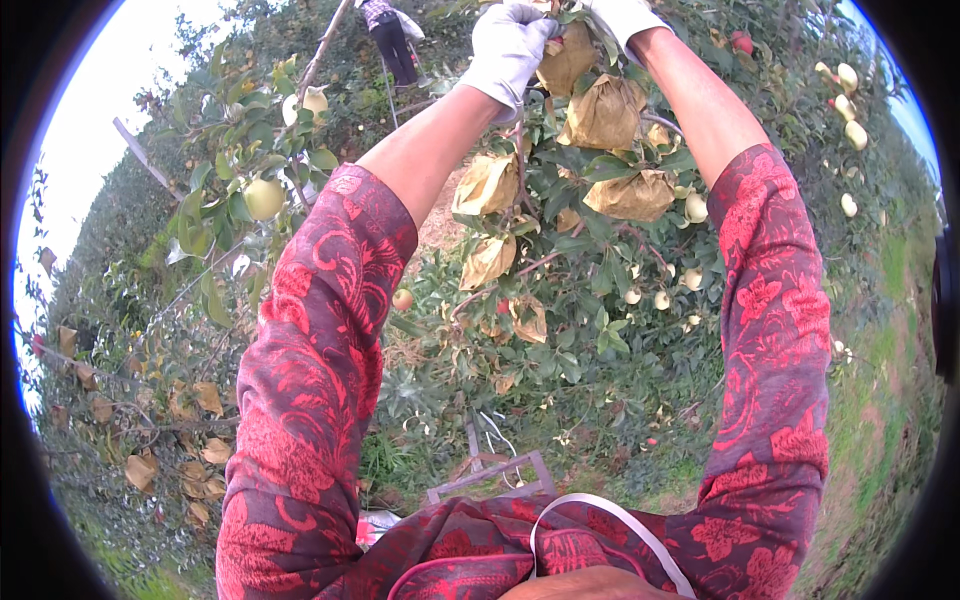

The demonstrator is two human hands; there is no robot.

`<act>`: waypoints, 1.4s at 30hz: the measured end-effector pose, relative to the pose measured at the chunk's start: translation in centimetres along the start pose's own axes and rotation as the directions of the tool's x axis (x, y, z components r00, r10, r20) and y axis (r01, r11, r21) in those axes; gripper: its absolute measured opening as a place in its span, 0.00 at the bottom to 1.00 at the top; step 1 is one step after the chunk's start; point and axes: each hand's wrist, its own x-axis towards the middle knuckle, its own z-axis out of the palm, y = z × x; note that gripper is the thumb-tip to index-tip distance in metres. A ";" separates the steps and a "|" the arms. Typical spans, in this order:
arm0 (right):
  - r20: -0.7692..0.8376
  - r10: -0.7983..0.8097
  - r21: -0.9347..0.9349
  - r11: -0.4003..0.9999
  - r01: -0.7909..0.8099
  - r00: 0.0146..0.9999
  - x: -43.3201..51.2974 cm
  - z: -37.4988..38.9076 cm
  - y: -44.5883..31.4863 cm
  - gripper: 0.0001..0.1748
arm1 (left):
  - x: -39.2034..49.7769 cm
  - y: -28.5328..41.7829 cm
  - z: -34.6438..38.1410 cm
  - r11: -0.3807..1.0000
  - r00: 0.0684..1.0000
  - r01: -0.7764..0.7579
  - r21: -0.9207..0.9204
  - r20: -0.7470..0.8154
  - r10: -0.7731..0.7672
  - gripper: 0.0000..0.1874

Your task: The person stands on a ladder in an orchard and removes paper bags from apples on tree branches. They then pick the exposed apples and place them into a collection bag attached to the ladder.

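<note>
My left hand [510, 52], in a white glove, is raised to the top of the view with its fingers curled at the upper left edge of a tan paper fruit bag [568, 61]. A bit of red shows by its fingertips. On the bag's other side is my right hand [621, 21], also gloved; the top edge of the picture cuts off its fingers. Just below hang another paper bag [600, 114] and a wider crumpled one [631, 196]. Two more bags [486, 184] [489, 261] hang lower left among apple leaves.
Pale apples [264, 198] hang on a branch at left, others [855, 135] at right. A bare branch [322, 49] rises at upper left. Farther off, a person [391, 45] stands by thin poles. Below me is a metal frame [495, 474]; grass [877, 427] lies at right.
</note>
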 end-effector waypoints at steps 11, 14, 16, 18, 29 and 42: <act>-0.009 0.055 -0.092 0.994 -0.056 0.998 -0.2 0.3 -0.7 0.16 | -4.9 -0.6 -2.6 0.931 0.996 -0.010 0.365 -0.075 0.040 0.29; -0.010 0.079 0.139 0.987 -0.077 0.997 0.9 -0.4 1.9 0.14 | -4.3 -1.1 -0.7 0.960 0.995 0.089 0.266 -0.073 -0.072 0.41; 0.043 0.194 0.287 0.937 -0.198 0.980 1.4 -0.8 2.8 0.14 | -4.7 -0.7 0.2 0.905 0.990 -0.060 0.422 -0.091 0.108 0.38; -0.007 0.227 0.302 0.929 -0.215 0.974 0.9 0.0 1.8 0.13 | -5.3 -0.7 0.8 0.849 0.977 -0.044 0.527 -0.156 0.147 0.39; 0.033 0.184 0.121 0.975 -0.187 0.982 -0.9 1.0 -1.4 0.19 | -4.7 -2.0 1.8 0.872 0.979 -0.082 0.482 -0.123 0.160 0.31; -0.335 -0.098 -0.172 0.984 0.042 0.937 -5.3 -0.2 -4.5 0.18 | -7.6 -4.8 -1.7 0.871 0.988 0.142 0.470 -0.012 -0.154 0.14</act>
